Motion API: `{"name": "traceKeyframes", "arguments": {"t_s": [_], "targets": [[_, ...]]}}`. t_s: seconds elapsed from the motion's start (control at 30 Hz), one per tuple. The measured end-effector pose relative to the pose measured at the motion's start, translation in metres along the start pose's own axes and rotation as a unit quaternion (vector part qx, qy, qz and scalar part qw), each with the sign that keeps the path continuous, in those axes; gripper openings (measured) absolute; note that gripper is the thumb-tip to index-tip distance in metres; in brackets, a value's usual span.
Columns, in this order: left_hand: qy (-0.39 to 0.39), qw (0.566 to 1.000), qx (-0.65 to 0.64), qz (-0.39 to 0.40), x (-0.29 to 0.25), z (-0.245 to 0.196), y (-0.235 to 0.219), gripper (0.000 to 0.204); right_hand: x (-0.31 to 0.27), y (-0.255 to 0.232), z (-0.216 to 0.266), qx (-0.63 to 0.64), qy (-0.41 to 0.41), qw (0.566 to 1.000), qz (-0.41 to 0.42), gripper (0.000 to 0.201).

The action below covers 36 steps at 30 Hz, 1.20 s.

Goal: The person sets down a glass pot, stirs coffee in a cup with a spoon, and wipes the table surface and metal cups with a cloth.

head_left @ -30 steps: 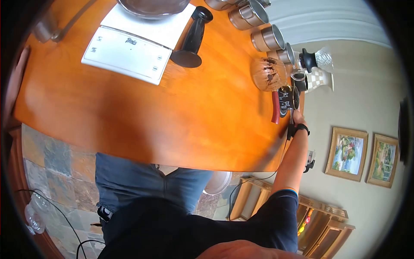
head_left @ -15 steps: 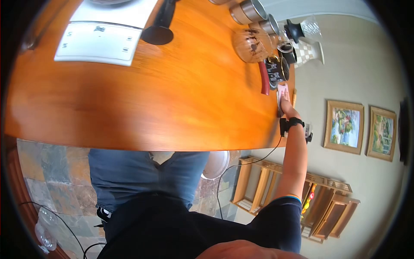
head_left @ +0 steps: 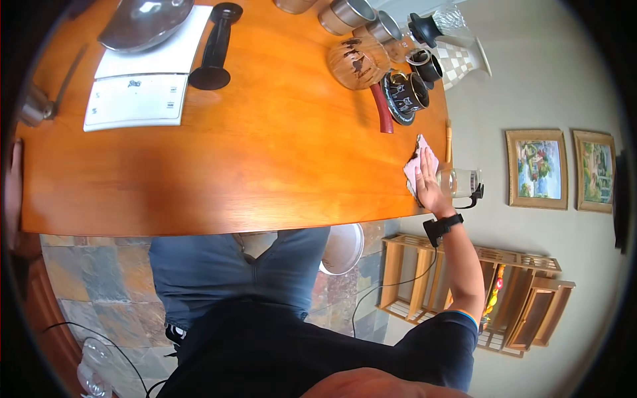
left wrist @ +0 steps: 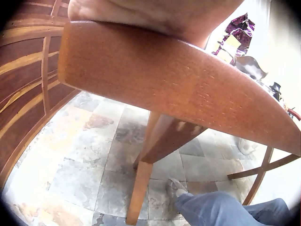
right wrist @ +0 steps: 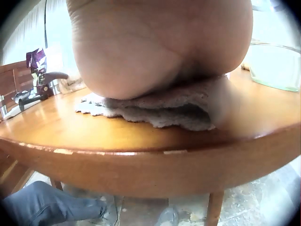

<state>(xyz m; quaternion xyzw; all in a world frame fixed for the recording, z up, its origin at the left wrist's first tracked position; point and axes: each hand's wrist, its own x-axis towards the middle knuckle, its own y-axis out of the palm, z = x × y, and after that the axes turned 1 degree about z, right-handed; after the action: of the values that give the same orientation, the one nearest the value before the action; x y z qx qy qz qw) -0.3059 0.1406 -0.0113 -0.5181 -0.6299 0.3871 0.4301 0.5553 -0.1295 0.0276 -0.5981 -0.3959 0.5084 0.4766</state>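
My right hand (head_left: pixel 430 189) lies with straight fingers on a folded pink cloth (head_left: pixel 413 171) near the table's right corner. In the right wrist view the heel of that hand presses on the cloth (right wrist: pixel 164 115), whose scalloped grey edge sticks out toward the table's rim. A glass carafe (head_left: pixel 459 180) with a black handle stands close beside the hand. The heel of my left hand (left wrist: pixel 141 12) rests on the table edge in the left wrist view; its fingers are hidden. Only a blurred sliver of it shows at the head view's left border.
Beyond the cloth stand a black cup (head_left: pixel 406 91) on a saucer, a round glass pot (head_left: pixel 358 63) with a red handle, and several metal cups (head_left: pixel 346 16). A white scale (head_left: pixel 136 99) bearing a dark bowl (head_left: pixel 142 25) and a black tamper-like tool (head_left: pixel 215 50) lie farther left.
My right hand has slid the cloth from beside the black cup toward the near right corner of the table. The head view has shifted, and the glass carafe now shows beside the hand.
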Motion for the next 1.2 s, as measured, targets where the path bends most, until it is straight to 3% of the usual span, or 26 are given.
{"name": "traceKeyframes", "arguments": {"t_s": [0.17,0.2,0.27,0.37,0.43,0.5,0.57,0.63,0.7,0.73,0.97,1.1,1.17,1.2], "targets": [[-0.004,0.995,-0.099,0.0,0.029,0.087,0.043,0.047,-0.016,-0.006,0.016,0.008,-0.015,1.0,0.007,0.064],[0.059,0.997,-0.005,-0.048,0.03,0.095,0.045,0.047,-0.016,-0.006,0.017,0.004,-0.023,1.0,0.008,0.064],[0.016,0.998,-0.059,-0.022,0.029,0.084,0.043,0.046,-0.018,0.0,0.02,0.005,-0.031,1.0,0.002,0.064],[0.0,0.995,-0.095,-0.018,0.027,0.074,0.043,0.044,-0.016,0.014,0.036,0.025,0.025,0.998,-0.044,0.065],[0.003,0.998,-0.065,-0.025,0.024,0.065,0.041,0.045,-0.01,0.015,0.061,0.031,0.194,0.98,-0.039,0.069],[0.012,0.996,-0.08,-0.029,0.023,0.062,0.04,0.045,-0.008,0.015,0.065,0.042,0.217,0.973,-0.064,0.072],[0.006,0.996,-0.075,-0.037,0.02,0.053,0.038,0.045,-0.01,-0.002,0.077,0.026,0.192,0.981,-0.014,0.073],[0.01,0.997,-0.066,-0.048,0.016,0.044,0.035,0.044,-0.025,-0.011,0.081,0.056,0.151,0.985,-0.054,0.067],[0.006,0.996,-0.072,-0.049,0.012,0.034,0.031,0.045,-0.039,-0.01,0.074,0.047,0.031,0.994,-0.09,0.061],[0.003,0.996,-0.069,-0.049,0.01,0.029,0.028,0.045,-0.047,-0.015,0.077,0.047,0.02,0.994,-0.092,0.057],[-0.027,0.998,-0.054,-0.026,-0.001,0.001,0.013,0.045,-0.042,0.023,0.042,0.052,0.0,0.986,-0.157,0.052],[-0.025,0.998,-0.059,-0.026,-0.004,-0.006,0.009,0.046,-0.042,-0.004,0.036,0.072,-0.033,0.991,-0.112,0.051],[-0.033,0.997,-0.056,-0.028,-0.004,-0.004,0.011,0.046,-0.046,-0.021,0.047,0.016,-0.012,0.997,-0.078,0.05],[-0.024,0.998,-0.052,-0.037,0.001,0.004,0.019,0.046,-0.05,-0.023,0.057,0.018,-0.004,0.993,-0.119,0.05]]}}
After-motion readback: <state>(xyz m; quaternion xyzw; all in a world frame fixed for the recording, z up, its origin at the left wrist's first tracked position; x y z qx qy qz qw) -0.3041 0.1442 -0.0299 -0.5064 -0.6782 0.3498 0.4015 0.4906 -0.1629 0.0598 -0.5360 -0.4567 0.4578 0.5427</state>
